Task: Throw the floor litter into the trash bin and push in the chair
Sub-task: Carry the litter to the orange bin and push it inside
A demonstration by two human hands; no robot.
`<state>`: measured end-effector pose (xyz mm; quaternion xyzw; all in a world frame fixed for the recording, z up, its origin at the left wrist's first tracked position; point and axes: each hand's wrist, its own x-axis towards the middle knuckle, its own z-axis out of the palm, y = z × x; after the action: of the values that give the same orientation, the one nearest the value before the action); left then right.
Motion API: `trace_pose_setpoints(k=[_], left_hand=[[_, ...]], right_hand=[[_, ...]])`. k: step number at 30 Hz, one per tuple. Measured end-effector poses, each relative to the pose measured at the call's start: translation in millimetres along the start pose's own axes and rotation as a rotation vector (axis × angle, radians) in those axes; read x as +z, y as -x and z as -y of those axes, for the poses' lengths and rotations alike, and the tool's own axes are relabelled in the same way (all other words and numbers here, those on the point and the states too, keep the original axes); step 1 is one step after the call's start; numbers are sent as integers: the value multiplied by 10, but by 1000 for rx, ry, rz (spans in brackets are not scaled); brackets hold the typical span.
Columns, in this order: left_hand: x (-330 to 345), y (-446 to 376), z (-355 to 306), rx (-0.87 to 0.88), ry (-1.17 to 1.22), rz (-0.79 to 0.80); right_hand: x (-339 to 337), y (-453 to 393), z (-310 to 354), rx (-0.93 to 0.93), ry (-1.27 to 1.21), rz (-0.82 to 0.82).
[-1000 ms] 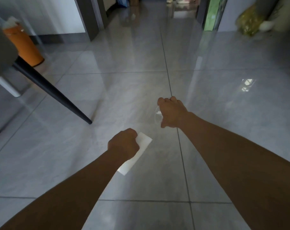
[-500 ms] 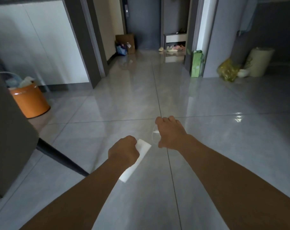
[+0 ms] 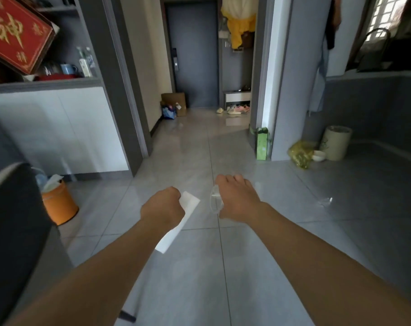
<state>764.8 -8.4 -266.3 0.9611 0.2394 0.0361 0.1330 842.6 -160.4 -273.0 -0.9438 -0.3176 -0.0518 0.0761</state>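
Note:
My left hand (image 3: 162, 209) is closed around a folded white paper (image 3: 179, 222) that sticks out below and to the right of the fist. My right hand (image 3: 235, 198) grips a clear plastic wrapper (image 3: 215, 200), held beside the paper above the grey tiled floor. An orange trash bin (image 3: 58, 203) with white and blue litter in it stands at the left against the white cabinet. The dark grey chair (image 3: 14, 231) fills the left edge, one black leg tip (image 3: 127, 316) showing at the bottom. Another clear scrap of plastic (image 3: 326, 201) lies on the floor to the right.
A hallway runs ahead to a dark door (image 3: 192, 55), with a cardboard box (image 3: 175, 101) and shoes (image 3: 235, 109) at its end. A green paper bag (image 3: 262, 144), a yellow plastic bag (image 3: 299, 154) and a cream bin (image 3: 336, 142) sit by the right wall.
My view has tilted up from the floor to the room, so the cabinet, shelf and hallway now show. Both hands keep their hold on the paper and the wrapper.

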Motion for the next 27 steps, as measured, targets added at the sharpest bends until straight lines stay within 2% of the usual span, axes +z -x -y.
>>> trace_pose_setpoints(k=[9,13,17,27], left_hand=[[-2509,276,-916,70,3,-113],[-3216,432,-1109,74,40,-181],[-3470,652,-1141,36,93,-204],[-3495,913,-854,-100,132,-240]], right_hand=[[-2613,35,117,-22,-20,-43],[-3377,90,204,-38,-79,-90],[-3670,235,256,-44,-129,-124],[-3652,335,334,-48,-122,-131]])
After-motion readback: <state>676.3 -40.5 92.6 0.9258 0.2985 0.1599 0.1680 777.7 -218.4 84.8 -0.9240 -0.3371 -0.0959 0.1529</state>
